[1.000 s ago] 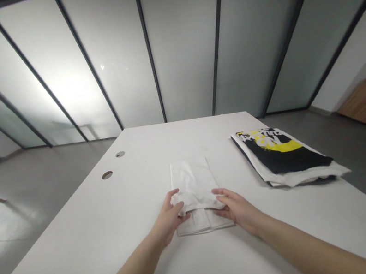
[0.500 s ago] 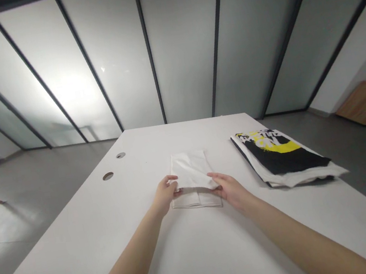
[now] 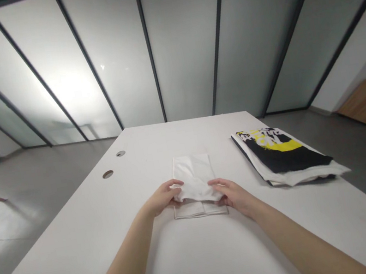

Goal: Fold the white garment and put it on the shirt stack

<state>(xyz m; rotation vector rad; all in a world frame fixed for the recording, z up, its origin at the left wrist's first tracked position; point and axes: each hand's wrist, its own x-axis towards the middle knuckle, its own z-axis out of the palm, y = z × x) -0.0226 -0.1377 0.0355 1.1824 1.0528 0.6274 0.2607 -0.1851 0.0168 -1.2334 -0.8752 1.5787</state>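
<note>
In the middle of the table lies a white garment [image 3: 194,177], folded into a narrow rectangle, probably a T-shirt. Its upper layer is folded toward me, and the near edge of that layer is slightly lifted and wrinkled. A flat lower layer with a seam or fold down its middle shows beneath it. My left hand [image 3: 165,197] pinches the left corner of the upper layer, thumb and fingers on the cloth. On the opposite corner, my right hand [image 3: 232,194] grips the same edge, its lower fingers partly under the layer.
A stack of folded clothes [image 3: 288,157], the top one black with yellow and white print, lies at the table's right. Two round holes [image 3: 108,174] pierce the white table [image 3: 99,244] on the left. Behind stands a frosted glass partition [image 3: 182,48] with dark frames.
Both hands and the white garment have shifted slightly toward me. The upper layer's front edge has come down nearer the lower layer's edge. The clothes stack stays in place.
</note>
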